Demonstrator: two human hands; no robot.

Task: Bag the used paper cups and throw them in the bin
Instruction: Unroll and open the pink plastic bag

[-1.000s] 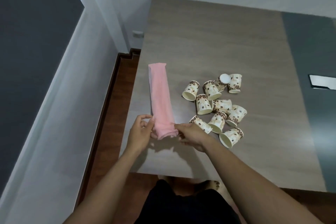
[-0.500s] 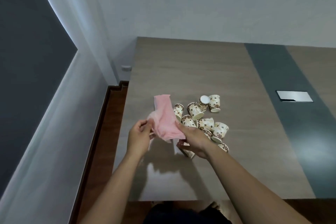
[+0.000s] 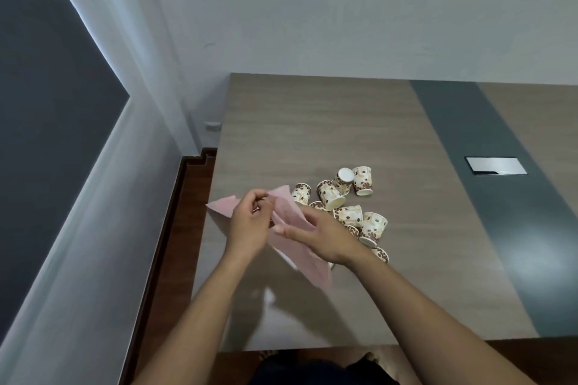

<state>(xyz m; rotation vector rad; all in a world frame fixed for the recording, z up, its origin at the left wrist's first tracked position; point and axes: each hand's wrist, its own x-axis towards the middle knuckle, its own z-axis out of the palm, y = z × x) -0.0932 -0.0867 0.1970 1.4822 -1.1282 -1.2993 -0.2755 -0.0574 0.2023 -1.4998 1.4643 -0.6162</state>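
Note:
A thin pink plastic bag (image 3: 292, 228) hangs above the near left part of the wooden table (image 3: 312, 122), held up by both hands. My left hand (image 3: 250, 225) pinches its upper edge with closed fingers. My right hand (image 3: 322, 237) grips the bag just to the right, its fingers spread over the film. Several cream paper cups with brown bean print (image 3: 347, 200) lie tipped in a loose pile on the table, right behind and beside my right hand. My right wrist hides some of the cups. No bin is in view.
A grey strip runs along the table's right side with a silver cable hatch (image 3: 495, 166) set in it. White walls stand behind and to the left. Dark wooden floor (image 3: 184, 212) shows in the gap left of the table. A wall socket (image 3: 212, 126) sits low on the wall.
The bag lay flat and folded on the table; now it is lifted and spread partly apart between both hands. The view has tilted up, showing more wall.

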